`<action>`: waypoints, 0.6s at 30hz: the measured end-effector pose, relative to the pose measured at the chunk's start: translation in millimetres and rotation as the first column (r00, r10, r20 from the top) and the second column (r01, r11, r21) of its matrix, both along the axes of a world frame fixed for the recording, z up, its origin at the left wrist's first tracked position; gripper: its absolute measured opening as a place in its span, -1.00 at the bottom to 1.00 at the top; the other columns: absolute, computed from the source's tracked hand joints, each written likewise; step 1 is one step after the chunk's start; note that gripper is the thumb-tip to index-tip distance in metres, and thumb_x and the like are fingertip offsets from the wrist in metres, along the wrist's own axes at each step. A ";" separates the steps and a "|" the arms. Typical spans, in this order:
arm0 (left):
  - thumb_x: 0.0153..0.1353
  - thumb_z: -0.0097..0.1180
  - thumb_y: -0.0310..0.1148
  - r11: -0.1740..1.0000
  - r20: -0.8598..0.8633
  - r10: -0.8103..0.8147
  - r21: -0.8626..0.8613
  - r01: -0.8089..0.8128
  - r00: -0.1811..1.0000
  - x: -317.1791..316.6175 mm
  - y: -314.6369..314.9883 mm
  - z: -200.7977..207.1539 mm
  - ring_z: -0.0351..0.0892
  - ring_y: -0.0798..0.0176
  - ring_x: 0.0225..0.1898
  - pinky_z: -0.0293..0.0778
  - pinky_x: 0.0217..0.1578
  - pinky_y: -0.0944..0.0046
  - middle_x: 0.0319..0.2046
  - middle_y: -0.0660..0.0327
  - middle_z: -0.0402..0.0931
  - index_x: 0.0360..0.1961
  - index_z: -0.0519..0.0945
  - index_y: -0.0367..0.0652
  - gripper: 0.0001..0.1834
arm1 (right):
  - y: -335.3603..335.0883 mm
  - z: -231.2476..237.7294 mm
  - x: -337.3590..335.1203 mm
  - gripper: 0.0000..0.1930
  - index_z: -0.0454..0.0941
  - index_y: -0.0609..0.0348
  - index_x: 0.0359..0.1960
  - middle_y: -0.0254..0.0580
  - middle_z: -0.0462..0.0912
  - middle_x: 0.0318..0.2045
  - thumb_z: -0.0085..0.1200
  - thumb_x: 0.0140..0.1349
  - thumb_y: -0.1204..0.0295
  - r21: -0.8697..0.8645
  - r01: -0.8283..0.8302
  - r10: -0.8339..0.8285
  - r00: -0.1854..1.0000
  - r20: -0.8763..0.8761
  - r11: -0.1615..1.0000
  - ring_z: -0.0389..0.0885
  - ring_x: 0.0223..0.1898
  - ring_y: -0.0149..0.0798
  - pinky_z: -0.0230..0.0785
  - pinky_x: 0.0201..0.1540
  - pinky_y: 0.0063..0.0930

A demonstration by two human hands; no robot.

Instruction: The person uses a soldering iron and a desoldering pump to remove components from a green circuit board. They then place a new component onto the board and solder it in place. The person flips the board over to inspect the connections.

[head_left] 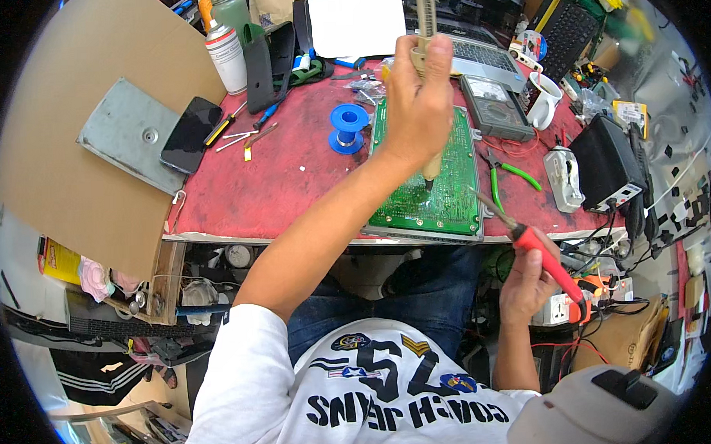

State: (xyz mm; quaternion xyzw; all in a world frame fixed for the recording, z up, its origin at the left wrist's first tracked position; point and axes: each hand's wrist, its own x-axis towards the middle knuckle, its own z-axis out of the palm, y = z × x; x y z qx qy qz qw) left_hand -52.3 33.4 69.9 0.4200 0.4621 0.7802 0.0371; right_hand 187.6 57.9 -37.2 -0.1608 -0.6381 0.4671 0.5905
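Observation:
My left hand (pixel 420 110) is wrapped round a tan desoldering pump (pixel 432 169), held upright with its dark tip down at the green circuit board (pixel 398 203). Whether that tip touches the board I cannot tell. In my right hand (pixel 524 288) is a soldering iron (pixel 551 268) with a red handle. Its metal shaft slants up and left, the thin end near the board's right edge. The board lies at the table's front edge, dotted with solder joints, partly hidden behind my left hand and forearm.
A blue spool (pixel 346 136) stands left of the board. Green-handled cutters (pixel 497 182) and an analog multimeter (pixel 494 111) lie to its right, near a white mug (pixel 545 102) and a black box (pixel 608 162). Screwdrivers (pixel 225 125), a phone (pixel 192 134) and a spray can (pixel 226 58) are left.

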 end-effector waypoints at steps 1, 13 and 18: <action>0.39 -0.24 0.17 1.000 0.041 -0.017 0.014 0.017 0.999 -0.2 -3.5 2.2 0.28 0.41 -0.79 0.22 -0.79 0.39 -0.70 0.26 0.29 -0.23 0.29 -0.15 -0.48 | -1.7 6.1 2.6 -0.65 0.44 0.42 0.02 -0.08 0.54 -0.11 0.02 0.35 0.35 -0.105 -0.096 0.087 0.992 -0.090 0.990 0.53 -0.13 -0.31 0.38 0.00 -0.44; 0.24 0.12 0.06 0.905 0.080 0.083 -0.424 -0.041 0.993 -25.3 -138.3 24.1 0.31 0.39 -0.75 0.26 -0.73 0.39 -0.63 0.27 0.34 -0.13 0.42 -0.15 -0.52 | 16.0 6.5 -11.3 -0.72 0.50 0.32 -0.01 -0.17 0.58 -0.11 0.03 0.34 0.39 -0.155 -0.080 0.097 0.989 0.109 0.985 0.50 -0.09 -0.36 0.30 0.07 -0.46; 0.04 0.38 -0.28 0.646 -0.338 -0.252 -0.756 -0.103 0.907 10.8 -180.1 -3.6 0.58 0.09 -0.62 0.45 -0.52 0.11 -0.64 0.14 0.50 -0.19 0.49 -0.13 -0.63 | 20.3 36.4 -18.2 -0.68 0.38 0.24 0.12 -0.16 0.52 -0.24 -0.09 0.40 0.37 -0.106 -0.238 0.232 0.970 -0.066 0.966 0.50 -0.20 -0.32 0.34 0.05 -0.40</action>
